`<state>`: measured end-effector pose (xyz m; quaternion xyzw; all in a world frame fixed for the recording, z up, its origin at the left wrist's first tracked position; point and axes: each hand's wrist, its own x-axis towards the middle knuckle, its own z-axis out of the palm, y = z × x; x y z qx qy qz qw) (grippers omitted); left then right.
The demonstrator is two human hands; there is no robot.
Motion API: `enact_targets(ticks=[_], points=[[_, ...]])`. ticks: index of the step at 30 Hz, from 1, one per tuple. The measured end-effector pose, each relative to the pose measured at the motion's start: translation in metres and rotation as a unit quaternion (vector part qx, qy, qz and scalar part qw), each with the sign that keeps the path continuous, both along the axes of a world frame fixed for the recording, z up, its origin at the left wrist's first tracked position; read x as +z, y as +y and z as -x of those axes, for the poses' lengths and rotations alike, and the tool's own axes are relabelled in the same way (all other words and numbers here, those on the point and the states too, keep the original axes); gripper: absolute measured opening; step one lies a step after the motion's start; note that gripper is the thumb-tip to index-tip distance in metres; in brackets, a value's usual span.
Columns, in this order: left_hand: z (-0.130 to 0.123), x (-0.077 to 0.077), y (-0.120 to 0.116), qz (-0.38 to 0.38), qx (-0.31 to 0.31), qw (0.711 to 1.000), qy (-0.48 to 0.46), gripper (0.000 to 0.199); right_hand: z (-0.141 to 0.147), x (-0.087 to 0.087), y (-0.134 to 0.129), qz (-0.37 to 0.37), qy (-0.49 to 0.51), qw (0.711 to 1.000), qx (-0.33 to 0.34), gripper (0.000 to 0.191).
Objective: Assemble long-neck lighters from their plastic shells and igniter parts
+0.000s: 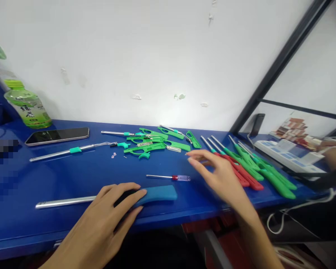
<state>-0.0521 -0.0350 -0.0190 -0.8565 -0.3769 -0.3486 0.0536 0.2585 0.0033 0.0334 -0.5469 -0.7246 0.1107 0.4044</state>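
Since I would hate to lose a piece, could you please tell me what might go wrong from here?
The blue handle under the left hand lies near the table's front edge and might slip off. The screwdriver lies loose near the right hand, which could knock it. The tiny pink pieces could easily get swept away.

Left hand (pixel 120 213): palm down, fingers spread and curved, near the tabletop's front edge (pixel 156 220). Right hand (pixel 215 172): raised, thumb and index fingertips nearly together.
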Motion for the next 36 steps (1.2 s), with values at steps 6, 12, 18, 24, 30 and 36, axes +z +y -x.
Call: enact_targets(ticks=[6,12,18,24,30,36], points=[[0.001,-0.001,0.003,0.002,0.004,1.0,-0.01,0.032,-0.036,0.013,0.073,0.084,-0.181,0.979,-0.033,0.004],[0.001,0.002,0.004,0.016,-0.004,0.999,-0.034,0.029,-0.037,-0.004,0.091,0.103,-0.238,0.965,-0.026,0.008],[0.005,-0.001,0.007,0.055,0.017,0.998,-0.029,0.037,-0.036,-0.01,0.094,0.106,-0.253,0.961,-0.032,0.013],[0.004,-0.007,0.006,0.043,0.049,0.998,0.004,0.04,-0.035,-0.009,0.09,0.097,-0.21,0.973,-0.012,0.016],[0.001,-0.006,0.003,0.014,0.063,0.997,0.054,0.043,-0.027,0.001,0.079,0.117,-0.084,0.987,0.064,0.015],[-0.001,-0.006,0.004,0.001,0.053,0.996,0.066,0.042,0.004,0.018,0.044,0.163,0.084,0.97,0.159,0.032]])
